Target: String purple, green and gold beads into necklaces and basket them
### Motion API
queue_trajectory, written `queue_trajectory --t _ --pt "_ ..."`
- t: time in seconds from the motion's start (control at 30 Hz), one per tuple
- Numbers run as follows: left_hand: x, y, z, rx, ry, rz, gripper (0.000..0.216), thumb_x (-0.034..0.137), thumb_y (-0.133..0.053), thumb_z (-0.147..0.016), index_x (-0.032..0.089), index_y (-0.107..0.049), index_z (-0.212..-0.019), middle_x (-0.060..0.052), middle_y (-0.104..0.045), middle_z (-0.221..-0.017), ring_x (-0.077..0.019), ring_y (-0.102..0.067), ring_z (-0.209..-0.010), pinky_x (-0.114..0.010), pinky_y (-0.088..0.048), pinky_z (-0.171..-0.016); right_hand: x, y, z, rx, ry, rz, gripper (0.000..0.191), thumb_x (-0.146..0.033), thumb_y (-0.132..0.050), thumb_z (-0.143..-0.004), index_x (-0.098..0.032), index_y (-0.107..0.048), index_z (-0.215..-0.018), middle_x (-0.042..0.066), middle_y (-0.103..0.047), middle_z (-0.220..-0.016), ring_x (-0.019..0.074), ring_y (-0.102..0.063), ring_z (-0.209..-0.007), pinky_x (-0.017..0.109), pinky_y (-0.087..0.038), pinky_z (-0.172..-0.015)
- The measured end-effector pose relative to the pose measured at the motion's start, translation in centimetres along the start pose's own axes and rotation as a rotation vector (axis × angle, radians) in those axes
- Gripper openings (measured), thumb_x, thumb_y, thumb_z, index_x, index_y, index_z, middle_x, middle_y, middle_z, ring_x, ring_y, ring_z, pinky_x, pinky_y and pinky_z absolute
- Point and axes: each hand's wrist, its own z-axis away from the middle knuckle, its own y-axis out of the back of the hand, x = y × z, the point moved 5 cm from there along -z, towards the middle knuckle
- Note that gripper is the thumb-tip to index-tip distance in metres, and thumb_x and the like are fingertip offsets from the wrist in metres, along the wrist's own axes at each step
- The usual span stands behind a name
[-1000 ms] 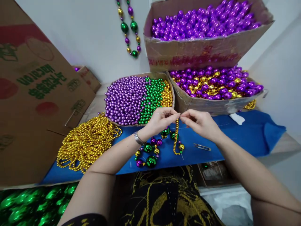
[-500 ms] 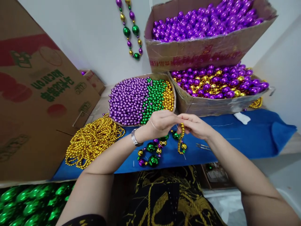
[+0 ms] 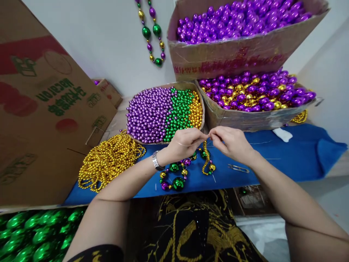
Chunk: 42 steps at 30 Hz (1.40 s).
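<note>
My left hand (image 3: 187,142), with a metal-band watch (image 3: 156,160) at the wrist, pinches a thin thread at its fingertips. My right hand (image 3: 230,142) meets it there, thumb and forefinger closed on the same thread. Just under my fingers hangs a short strand of small gold beads (image 3: 206,160), its lower end by a larger gold bead (image 3: 212,167). On the blue cloth (image 3: 261,156) below lies a necklace (image 3: 178,183) of green, purple and gold beads, partly hidden by my left hand. Thread snips (image 3: 238,168) rest on the cloth below my right hand.
Ahead stands a box of small purple, green and gold beads (image 3: 148,114). Beside it, a carton of purple and gold beads (image 3: 256,94) sits below another of purple beads (image 3: 240,22). Gold strands (image 3: 110,160) are heaped left, near a tall carton (image 3: 49,109). A necklace (image 3: 146,32) hangs behind.
My right hand has shifted slightly right and turned, its fingertips now pinched on the thread. The gold bead strand hangs a little further left, and the snips show more fully.
</note>
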Motion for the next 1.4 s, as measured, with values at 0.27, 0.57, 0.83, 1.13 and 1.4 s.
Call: queue_trajectory --t 0.27,0.57,0.83,1.13,1.4 --pt "-2.8 -1.2 0.4 0.036 0.591 0.725 0.016 0.025 -0.078 -0.075 0.014 -0.073 -0.085 -0.006 -0.075 -0.082 -0.0115 -0.068 -0.070 -0.023 -0.056 -0.065 -2.8 -2.2 1.9 -0.193 -0.026 -0.137 0.019 -0.018 -0.041 -0.093 -0.018 -0.058 -0.085 0.000 -0.065 -0.073 0.0096 -0.055 -0.060 0.024 -0.035 -0.060" --pt "1.3 0.6 0.0 -0.062 -0.022 0.151 0.009 0.013 -0.061 -0.088 0.014 -0.070 -0.091 -0.008 -0.074 -0.081 -0.0100 -0.065 -0.067 -0.021 -0.051 -0.061 3.3 -1.8 1.1 0.000 -0.294 -0.672 0.032 -0.047 -0.050 -0.097 -0.019 -0.066 -0.098 0.002 -0.069 -0.082 0.0097 -0.057 -0.068 0.023 -0.042 -0.061" --pt "1.6 0.3 0.8 0.036 -0.450 -0.202 0.016 0.008 -0.058 -0.086 0.016 -0.064 -0.100 -0.007 -0.072 -0.084 -0.0127 -0.065 -0.070 -0.025 -0.053 -0.063 1.9 -8.5 1.3 -0.520 -0.256 -1.343 0.038 -0.054 -0.066 -0.086 -0.016 -0.063 -0.089 0.001 -0.065 -0.071 0.0087 -0.058 -0.062 0.019 -0.041 -0.051" --pt "0.5 0.5 1.5 0.140 -0.253 -0.143 0.011 0.015 -0.061 -0.091 0.016 -0.064 -0.102 -0.004 -0.073 -0.084 -0.0104 -0.068 -0.077 -0.022 -0.056 -0.069 1.6 -6.7 1.6 -0.245 -0.343 -1.279 0.028 -0.046 -0.066 -0.089 -0.018 -0.060 -0.085 -0.004 -0.058 -0.067 0.0054 -0.052 -0.053 0.018 -0.042 -0.049" --pt "-2.8 2.3 3.9 0.110 0.100 -0.207 0.016 0.024 -0.059 -0.092 0.018 -0.064 -0.078 -0.003 -0.066 -0.073 -0.0148 -0.060 -0.074 -0.030 -0.050 -0.069 3.1 -6.0 3.3 -0.057 -0.353 -1.315 0.029 -0.045 -0.070 -0.085 -0.019 -0.059 -0.079 -0.003 -0.057 -0.068 0.0061 -0.051 -0.055 0.020 -0.043 -0.052"
